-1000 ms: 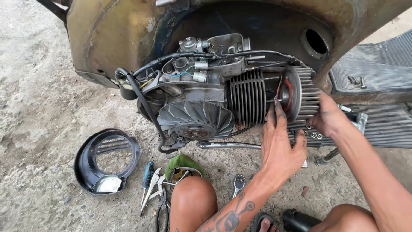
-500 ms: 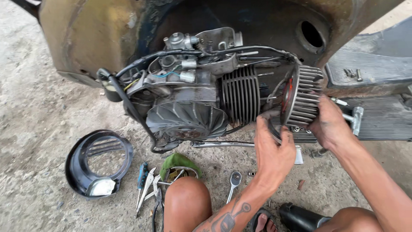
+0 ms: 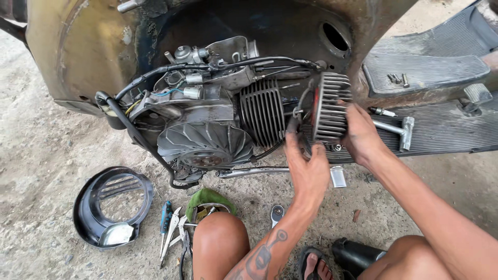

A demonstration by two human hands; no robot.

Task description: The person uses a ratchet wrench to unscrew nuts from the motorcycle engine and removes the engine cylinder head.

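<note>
Rough grey concrete floor [image 3: 41, 171], gritty and stained, lies under plain daylight; a ribbed grey scooter footboard [image 3: 441, 129] spans the right side, farther back.

Engine [image 3: 207, 124] mounted in scooter body, fan [image 3: 205, 145] facing out at left, cylinder [image 3: 262, 111] to its right. Head [image 3: 331, 106] just right of cylinder, apart from it, held between left hand [image 3: 307, 171] below and right hand [image 3: 360, 132] at right. Footboard [image 3: 441, 129] further right, with wrench [image 3: 397, 127] on it. On ground: cover [image 3: 111, 205] at lower left, pliers [image 3: 174, 233] right of it, socket [image 3: 277, 212] below left hand.
</note>
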